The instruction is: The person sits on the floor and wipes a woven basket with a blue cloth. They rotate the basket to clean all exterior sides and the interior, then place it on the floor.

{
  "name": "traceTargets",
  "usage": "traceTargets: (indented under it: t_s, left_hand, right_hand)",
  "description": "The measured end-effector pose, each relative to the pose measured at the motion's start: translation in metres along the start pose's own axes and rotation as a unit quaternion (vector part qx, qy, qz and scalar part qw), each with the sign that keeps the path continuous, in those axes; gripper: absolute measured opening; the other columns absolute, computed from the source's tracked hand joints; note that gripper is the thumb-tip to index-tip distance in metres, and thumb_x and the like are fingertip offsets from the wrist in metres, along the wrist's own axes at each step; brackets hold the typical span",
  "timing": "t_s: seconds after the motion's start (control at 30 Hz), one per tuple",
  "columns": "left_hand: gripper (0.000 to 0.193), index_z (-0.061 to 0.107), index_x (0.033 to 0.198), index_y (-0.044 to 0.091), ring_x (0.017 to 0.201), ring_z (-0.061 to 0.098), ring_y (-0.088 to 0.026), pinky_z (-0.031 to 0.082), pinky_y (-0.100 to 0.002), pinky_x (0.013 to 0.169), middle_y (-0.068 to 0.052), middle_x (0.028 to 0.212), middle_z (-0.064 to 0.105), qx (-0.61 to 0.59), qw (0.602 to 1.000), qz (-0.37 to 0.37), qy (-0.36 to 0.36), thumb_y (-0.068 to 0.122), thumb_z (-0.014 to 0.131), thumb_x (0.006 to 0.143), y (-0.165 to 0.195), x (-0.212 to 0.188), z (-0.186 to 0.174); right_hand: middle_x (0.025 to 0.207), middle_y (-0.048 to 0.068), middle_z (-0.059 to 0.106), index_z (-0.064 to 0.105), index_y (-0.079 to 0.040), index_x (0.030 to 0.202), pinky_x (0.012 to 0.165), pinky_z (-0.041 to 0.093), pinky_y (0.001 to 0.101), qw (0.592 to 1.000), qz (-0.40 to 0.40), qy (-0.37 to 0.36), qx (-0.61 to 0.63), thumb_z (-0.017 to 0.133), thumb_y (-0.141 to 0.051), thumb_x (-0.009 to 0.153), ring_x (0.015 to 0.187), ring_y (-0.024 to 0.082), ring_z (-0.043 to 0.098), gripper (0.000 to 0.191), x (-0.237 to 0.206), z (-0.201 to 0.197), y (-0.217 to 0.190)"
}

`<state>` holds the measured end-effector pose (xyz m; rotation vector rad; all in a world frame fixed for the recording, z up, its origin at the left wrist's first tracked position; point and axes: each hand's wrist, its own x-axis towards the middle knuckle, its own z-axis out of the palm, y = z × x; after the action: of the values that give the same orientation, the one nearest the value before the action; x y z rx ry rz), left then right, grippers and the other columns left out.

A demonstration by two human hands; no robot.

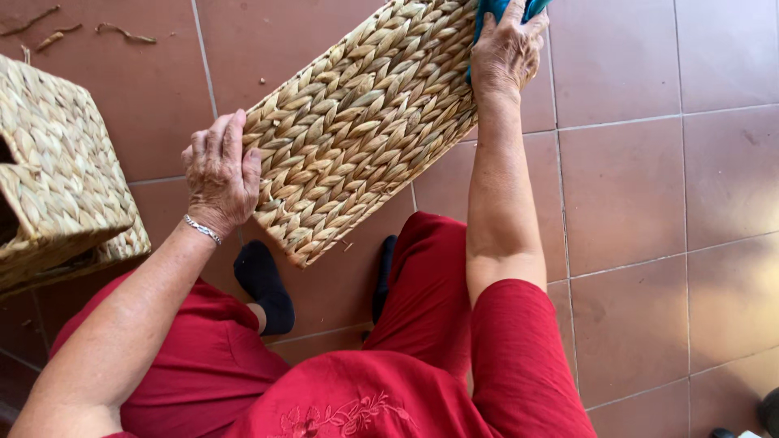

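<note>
A long woven straw basket (365, 122) lies tilted in front of me, its braided side facing up. My left hand (221, 172) grips its near left edge, fingers curled over the rim. At the far end, my right hand (505, 53) presses a teal cloth (491, 10) against the weave. The cloth is mostly hidden under my fingers. I sit in red clothes with black socks (265, 285) on the floor.
A second woven straw basket (57, 174) stands at the left, close to my left arm. The floor is reddish-brown tile (649, 186) with pale grout lines. A few loose straw scraps (122, 32) lie at the top left.
</note>
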<state>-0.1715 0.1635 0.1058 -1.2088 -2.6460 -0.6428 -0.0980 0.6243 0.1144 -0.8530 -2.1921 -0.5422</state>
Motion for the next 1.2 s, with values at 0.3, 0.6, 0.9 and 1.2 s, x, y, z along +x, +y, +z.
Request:
traceTargets:
  t_s: [0.3, 0.6, 0.9, 1.2]
  left_hand:
    - [0.053, 0.050, 0.152, 0.001, 0.123, 0.050, -0.032, 0.041, -0.050, 0.103, -0.014, 0.144, 0.054, 0.006, 1.000, -0.005, 0.023, 0.025, 0.060, 0.107, -0.009, -0.010, 0.008]
    - [0.052, 0.051, 0.154, 0.007, 0.118, 0.054, -0.035, 0.043, -0.053, 0.093, -0.014, 0.142, 0.056, 0.042, 0.996, 0.011, 0.073, 0.027, 0.060, 0.107, -0.014, -0.013, 0.023]
    - [0.050, 0.050, 0.142, 0.015, 0.111, 0.056, -0.034, 0.045, -0.055, 0.086, -0.012, 0.132, 0.057, 0.063, 0.993, -0.057, 0.081, 0.036, 0.056, 0.097, -0.018, 0.012, 0.008]
    - [0.052, 0.044, 0.148, 0.019, 0.117, 0.054, -0.030, 0.043, -0.054, 0.091, -0.007, 0.137, 0.055, 0.044, 0.990, -0.136, -0.017, 0.041, 0.049, 0.101, -0.026, 0.015, -0.002]
  right_hand:
    - [0.112, 0.026, 0.056, 0.041, 0.010, 0.147, 0.056, 0.057, 0.0378, 0.848, -0.216, -0.320, 0.362, 0.059, -0.003, 0.099, 0.081, 0.029, 0.063, 0.052, -0.086, -0.180, -0.098]
    - [0.103, 0.014, 0.057, 0.055, -0.013, 0.144, 0.064, 0.056, 0.0440, 0.839, -0.332, -0.249, 0.352, 0.062, -0.015, 0.092, 0.086, 0.031, 0.063, 0.053, -0.158, -0.238, -0.094]
    - [0.141, 0.035, 0.054, 0.053, -0.013, 0.153, 0.088, 0.053, 0.0584, 0.953, -0.021, -0.243, 0.181, 0.063, -0.046, 0.104, 0.113, 0.053, 0.061, 0.061, -0.058, -0.099, -0.010]
    - [0.113, 0.021, 0.060, 0.050, -0.015, 0.149, 0.062, 0.059, 0.0473, 0.873, -0.228, -0.349, 0.253, 0.064, -0.041, 0.098, 0.083, 0.036, 0.069, 0.059, -0.105, -0.206, -0.095]
